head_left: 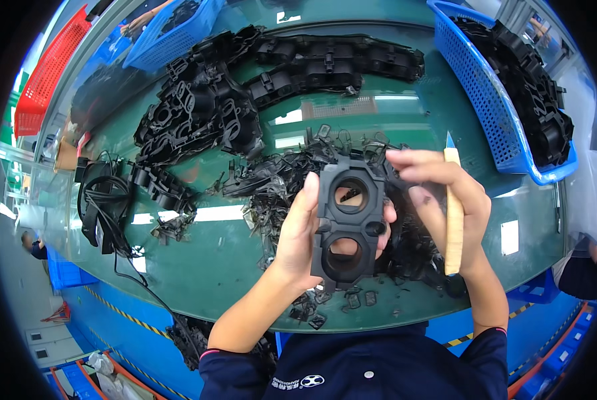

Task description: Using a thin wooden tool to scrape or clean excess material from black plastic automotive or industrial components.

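Upright before me is a black plastic part [349, 223] with two round holes, one above the other. My left hand [294, 240] is closed around it, thumb along the left edge and fingertips showing at the right edge. My right hand [473, 212] holds a knife [454, 223] with a pale, wrapped handle. Its blade points up and away, apart from the part. The right index finger and thumb are stretched toward the part's right side without clearly touching it. Behind and beneath both hands lies a heap of thin black plastic scraps [272, 177].
Similar black parts [198, 113] are stacked at the back left, and more parts [332, 60] lie in a row behind. A blue basket [478, 87] of parts stands right, another blue basket [172, 43] back left. A coiled black cable [102, 200] lies on the green table [225, 267].
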Tool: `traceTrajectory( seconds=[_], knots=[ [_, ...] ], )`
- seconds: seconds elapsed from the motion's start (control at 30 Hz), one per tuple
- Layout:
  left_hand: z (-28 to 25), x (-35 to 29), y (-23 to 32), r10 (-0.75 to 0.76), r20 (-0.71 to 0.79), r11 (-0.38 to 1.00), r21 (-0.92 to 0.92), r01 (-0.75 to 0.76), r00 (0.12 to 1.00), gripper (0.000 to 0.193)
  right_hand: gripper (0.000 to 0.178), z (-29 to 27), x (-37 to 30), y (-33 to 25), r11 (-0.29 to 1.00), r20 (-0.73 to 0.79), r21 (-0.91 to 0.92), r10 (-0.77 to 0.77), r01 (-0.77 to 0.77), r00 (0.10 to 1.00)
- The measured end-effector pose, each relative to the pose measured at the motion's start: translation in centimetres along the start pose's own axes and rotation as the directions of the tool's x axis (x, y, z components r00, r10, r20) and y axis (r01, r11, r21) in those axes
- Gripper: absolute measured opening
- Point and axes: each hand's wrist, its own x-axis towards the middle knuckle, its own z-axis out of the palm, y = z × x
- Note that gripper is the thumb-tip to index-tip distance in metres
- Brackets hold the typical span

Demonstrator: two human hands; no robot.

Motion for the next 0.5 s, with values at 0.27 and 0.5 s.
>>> traceTrajectory(
  seconds=[0.27,0.5],
  knots=[
    [0.8,-0.3,-0.2,0.099,-0.045,0.949,0.306,-0.08,0.994,0.095,0.012,-0.1,-0.6,0.0,1.0,0.037,-0.018,0.004,-0.003,0.999],
    [0.7,-0.8,0.2,0.143,-0.038,0.917,0.382,-0.118,0.989,0.084,0.013,-1.1,-0.2,-1.2,0.995,0.273,0.052,0.064,-0.081,0.96]
  ],
)
